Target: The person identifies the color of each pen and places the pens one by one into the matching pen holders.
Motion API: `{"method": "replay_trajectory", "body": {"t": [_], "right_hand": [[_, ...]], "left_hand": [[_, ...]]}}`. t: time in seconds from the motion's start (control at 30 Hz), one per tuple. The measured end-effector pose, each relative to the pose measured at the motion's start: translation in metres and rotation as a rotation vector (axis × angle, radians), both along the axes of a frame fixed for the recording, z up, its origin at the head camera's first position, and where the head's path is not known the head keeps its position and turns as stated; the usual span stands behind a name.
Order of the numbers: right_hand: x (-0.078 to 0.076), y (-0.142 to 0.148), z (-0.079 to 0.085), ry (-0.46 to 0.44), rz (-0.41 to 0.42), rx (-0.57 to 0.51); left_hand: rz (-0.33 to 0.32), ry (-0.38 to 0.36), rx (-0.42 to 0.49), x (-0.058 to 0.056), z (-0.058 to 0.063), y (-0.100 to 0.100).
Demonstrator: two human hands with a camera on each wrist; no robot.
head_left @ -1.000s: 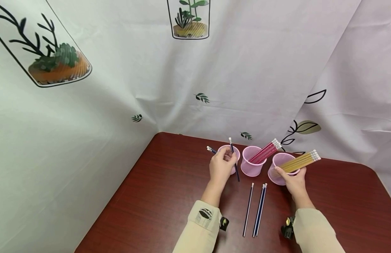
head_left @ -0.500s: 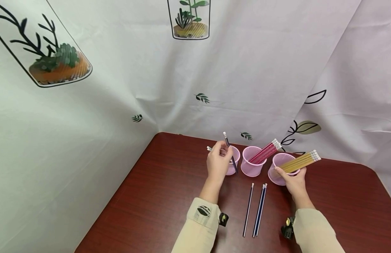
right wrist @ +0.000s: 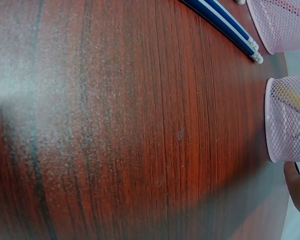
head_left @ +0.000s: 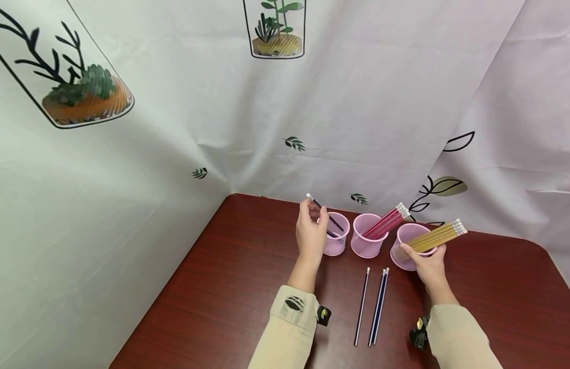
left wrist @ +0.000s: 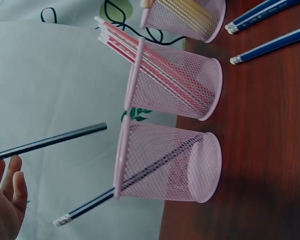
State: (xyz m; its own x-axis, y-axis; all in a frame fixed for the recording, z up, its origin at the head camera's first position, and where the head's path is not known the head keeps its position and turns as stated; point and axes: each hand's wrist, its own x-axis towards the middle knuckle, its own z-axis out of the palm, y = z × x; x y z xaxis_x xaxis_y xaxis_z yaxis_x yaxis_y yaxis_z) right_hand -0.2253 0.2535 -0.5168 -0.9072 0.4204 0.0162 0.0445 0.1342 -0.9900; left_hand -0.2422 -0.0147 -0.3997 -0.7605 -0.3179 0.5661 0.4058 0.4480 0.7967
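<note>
My left hand [head_left: 311,229] pinches a dark blue pencil [left wrist: 50,141] by its upper part, with the white eraser end up. In the left wrist view the pencil's lower tip is outside the left pink mesh cup [left wrist: 150,150], a little short of its rim. A dark blue pencil [left wrist: 92,203] leans inside that cup, eraser end sticking out. My right hand [head_left: 430,267] grips the right pink mesh cup [head_left: 403,260], thumb at its rim. Several yellow pencils [head_left: 434,237] lean in this cup towards the right.
Between the two cups stands a middle pink mesh cup [head_left: 367,248] with several red pencils [head_left: 385,222]. Blue pencils [head_left: 379,307] lie on the brown table [head_left: 220,287] in front of the cups. A patterned white cloth [head_left: 359,102] hangs behind the table.
My left hand has moved left with the pencil, which has tilted from nearly upright to a slant with its lower end over the left cup. The right hand stays in place.
</note>
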Motion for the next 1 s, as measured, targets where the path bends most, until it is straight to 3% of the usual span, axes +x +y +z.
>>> {"method": "replay_trajectory", "body": {"t": [0.23, 0.5, 0.8, 1.0], "right_hand": [[-0.004, 0.003, -0.007, 0.0, -0.001, -0.002], [-0.004, 0.003, -0.006, 0.013, -0.008, -0.003], [0.006, -0.008, 0.014, -0.045, -0.022, -0.008], [0.003, -0.004, 0.009, -0.037, -0.011, 0.009]], "left_hand": [[0.059, -0.056, -0.012, -0.002, -0.019, -0.002], [0.086, -0.065, -0.051, -0.003, -0.043, -0.005], [0.128, -0.134, -0.089, -0.001, -0.056, -0.006], [0.126, -0.159, -0.098, -0.001, -0.064, -0.008]]}}
